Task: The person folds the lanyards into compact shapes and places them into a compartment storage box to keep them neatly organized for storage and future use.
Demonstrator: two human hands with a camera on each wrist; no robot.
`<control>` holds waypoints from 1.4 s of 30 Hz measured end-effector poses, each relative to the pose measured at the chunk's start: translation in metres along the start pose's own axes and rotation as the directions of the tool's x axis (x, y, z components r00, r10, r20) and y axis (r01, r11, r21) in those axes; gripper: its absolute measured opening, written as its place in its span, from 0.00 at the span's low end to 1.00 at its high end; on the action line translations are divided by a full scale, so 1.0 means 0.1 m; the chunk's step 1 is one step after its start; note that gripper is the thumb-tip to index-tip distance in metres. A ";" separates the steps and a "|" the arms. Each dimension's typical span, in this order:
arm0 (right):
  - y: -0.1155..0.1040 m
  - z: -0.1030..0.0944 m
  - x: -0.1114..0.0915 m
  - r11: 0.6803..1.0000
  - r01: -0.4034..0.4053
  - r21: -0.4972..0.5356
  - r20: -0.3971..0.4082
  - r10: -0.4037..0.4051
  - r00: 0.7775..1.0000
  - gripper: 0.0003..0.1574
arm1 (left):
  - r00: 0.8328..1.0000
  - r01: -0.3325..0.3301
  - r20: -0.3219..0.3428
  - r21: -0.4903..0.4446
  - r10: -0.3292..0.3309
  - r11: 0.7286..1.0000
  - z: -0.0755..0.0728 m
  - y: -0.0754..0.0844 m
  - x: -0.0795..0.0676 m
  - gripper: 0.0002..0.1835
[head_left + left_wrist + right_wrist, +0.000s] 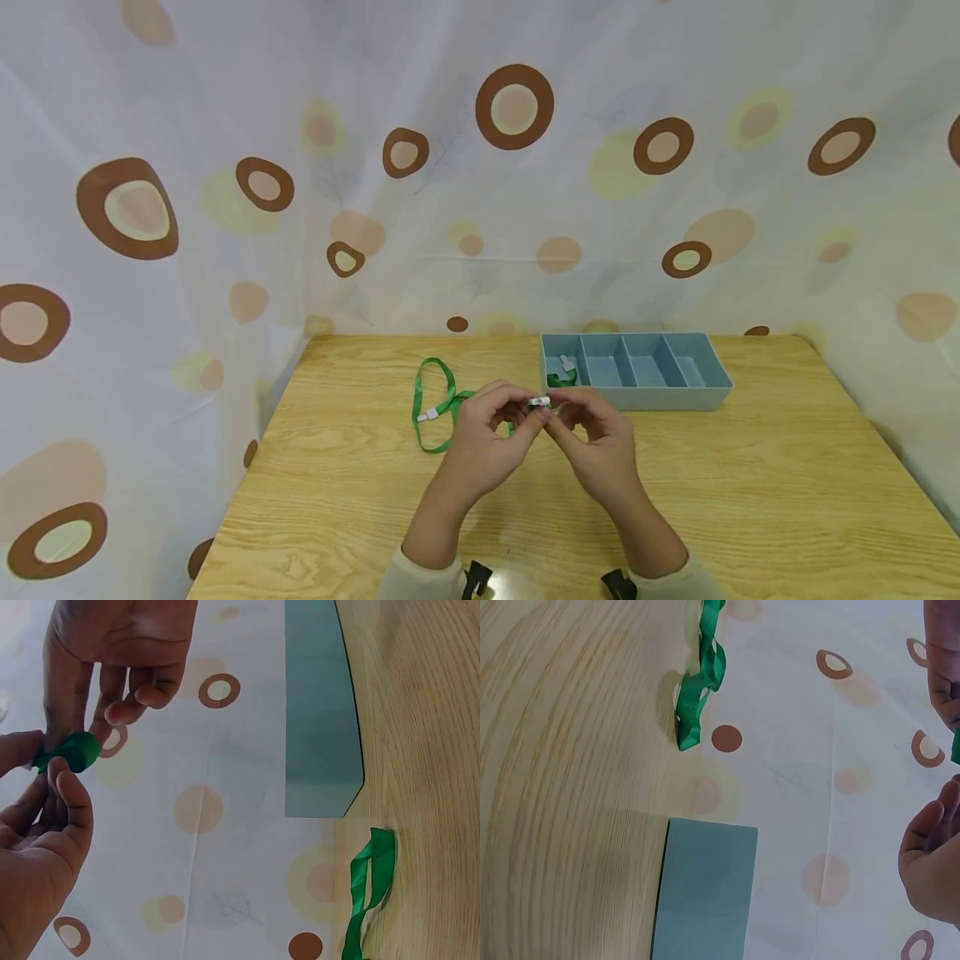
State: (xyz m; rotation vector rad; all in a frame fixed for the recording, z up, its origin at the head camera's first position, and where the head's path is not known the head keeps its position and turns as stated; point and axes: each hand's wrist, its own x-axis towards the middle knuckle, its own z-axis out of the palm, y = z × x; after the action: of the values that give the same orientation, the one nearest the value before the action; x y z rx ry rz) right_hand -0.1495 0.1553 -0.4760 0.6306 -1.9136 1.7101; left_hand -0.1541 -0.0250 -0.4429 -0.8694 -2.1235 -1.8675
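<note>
A rolled-up green lanyard [79, 752] with a white clip [540, 402] is held between both hands, raised above the table. My left hand [489, 437] pinches the roll from the left with thumb and fingers. From the other side my right hand [600, 446] grips it with thumb and fingertips. The left wrist view shows the green ribbon wound into a small coil, fingertips of both hands around it. Only a sliver of the coil shows at the edge of the right wrist view, between the left hand [945, 671] and the right hand [937, 862].
Another green lanyard [452, 406] with a white buckle [429, 414] lies loosely looped on the wooden table [337, 500], left of the hands. Behind them stands a blue-grey divided box [645, 398]; its leftmost compartment holds a green lanyard [562, 380]. Patterned cloth [442, 208] surrounds the table.
</note>
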 end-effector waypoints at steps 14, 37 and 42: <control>0.02 0.06 0.01 0.999 0.045 0.016 0.014 -0.045 0.999 0.16 | 0.995 0.074 -0.061 0.022 -0.073 0.997 0.02 -0.01 0.00 0.04; 0.02 0.03 0.01 0.998 0.021 -0.060 0.051 -0.018 0.999 0.16 | 0.998 -0.021 -0.052 0.046 0.023 0.999 0.00 -0.05 -0.02 0.07; 0.03 0.00 0.01 0.992 0.027 -0.121 0.029 -0.023 0.999 0.17 | 1.000 0.024 -0.020 0.046 -0.023 0.999 0.00 -0.06 -0.02 0.07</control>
State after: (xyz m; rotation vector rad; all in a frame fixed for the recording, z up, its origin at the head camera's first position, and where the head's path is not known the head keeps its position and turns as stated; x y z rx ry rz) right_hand -0.1517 0.1553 -0.4775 0.6319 -2.0027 1.5635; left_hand -0.1559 -0.0256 -0.4490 -0.8170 -2.1650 -1.8226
